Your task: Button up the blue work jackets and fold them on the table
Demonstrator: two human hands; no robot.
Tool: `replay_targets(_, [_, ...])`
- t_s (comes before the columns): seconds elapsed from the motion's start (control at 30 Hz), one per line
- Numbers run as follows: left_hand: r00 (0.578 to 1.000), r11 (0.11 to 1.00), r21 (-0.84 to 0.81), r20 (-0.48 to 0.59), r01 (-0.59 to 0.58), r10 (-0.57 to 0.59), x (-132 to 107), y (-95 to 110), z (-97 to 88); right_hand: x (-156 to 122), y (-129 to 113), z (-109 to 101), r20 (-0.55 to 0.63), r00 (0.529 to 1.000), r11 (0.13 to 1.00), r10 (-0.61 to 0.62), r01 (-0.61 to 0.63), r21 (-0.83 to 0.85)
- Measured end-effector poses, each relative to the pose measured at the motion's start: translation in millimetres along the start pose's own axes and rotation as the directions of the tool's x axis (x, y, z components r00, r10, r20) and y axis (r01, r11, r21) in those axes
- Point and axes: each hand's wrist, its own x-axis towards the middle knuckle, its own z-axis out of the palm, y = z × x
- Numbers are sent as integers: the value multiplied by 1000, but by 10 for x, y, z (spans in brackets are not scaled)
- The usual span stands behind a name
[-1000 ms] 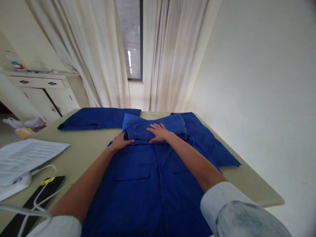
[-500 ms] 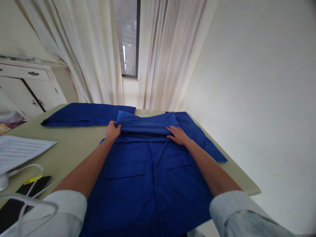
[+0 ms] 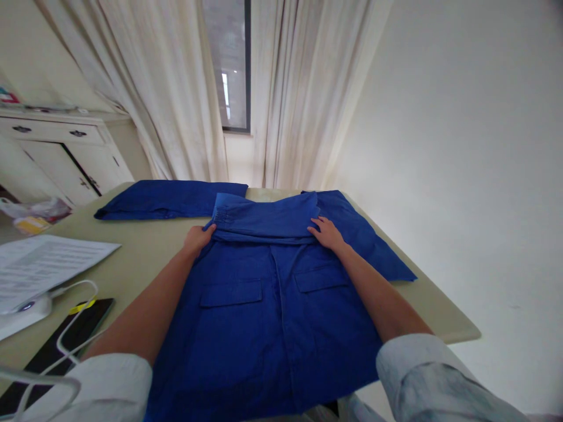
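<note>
A blue jacket (image 3: 237, 346) with two flap pockets and a front placket lies spread before me, its near end hanging towards my body. Across its far part runs a folded-over band (image 3: 268, 217), gathered at the left end. My left hand (image 3: 199, 239) is closed on the cloth at the band's left edge, thumb on top. My right hand (image 3: 328, 233) rests on the band's right end with fingers apart, thumb and fingertips visible on the cloth. Beyond it, a blue sleeve-like part (image 3: 369, 246) slants out to the right.
A folded blue cloth (image 3: 176, 199) lies at the table's (image 3: 149, 246) far left. Nearer are printed paper (image 3: 57, 261), a black phone-like slab (image 3: 74, 334) and a white cable (image 3: 61, 343). Curtains (image 3: 171, 88) and a white cabinet (image 3: 65, 152) stand behind; a wall (image 3: 461, 176) is on the right.
The band now lies flatter and straighter, its lower fold drawn together. My right hand has shifted to the band's right end, fingers more bent. The view has turned slightly left.
</note>
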Motion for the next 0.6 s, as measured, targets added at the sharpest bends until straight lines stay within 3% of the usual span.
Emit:
replay_targets(0.17, [999, 999, 53, -49, -4, 6, -185, 66, -50, -90, 32, -36, 98, 995, 1000, -11, 13, -18])
replay_targets(0.27, [986, 986, 150, -134, -75, 96, -475, 132, -47, -250, 31, -134, 32, 998, 998, -50, 49, 29])
replay_targets(0.37, [954, 950, 258, -192, -175, 228, -915, 62, -6, -620, 95, -265, -26, 994, 991, -109, 110, 82])
replay_targets(0.47, [907, 888, 256, -78, -382, 413, -1548, -218, 75, -1275, 223, -378, 33, 991, 986, -128, 124, 112])
replay_targets(0.5, [860, 842, 212, -12, -497, 511, -1796, -354, 109, -1545, 271, -403, 37, 993, 986, -114, 108, 124])
replay_targets(0.53, [784, 772, 155, 39, -617, 619, -2051, -505, 145, -1828, 316, -421, 24, 996, 987, -84, 80, 136])
replay_targets(0.6, [593, 578, 145, 96, -803, 800, -2536, -830, 220, -2396, 395, -428, -13, 1000, 986, 6, -4, 168])
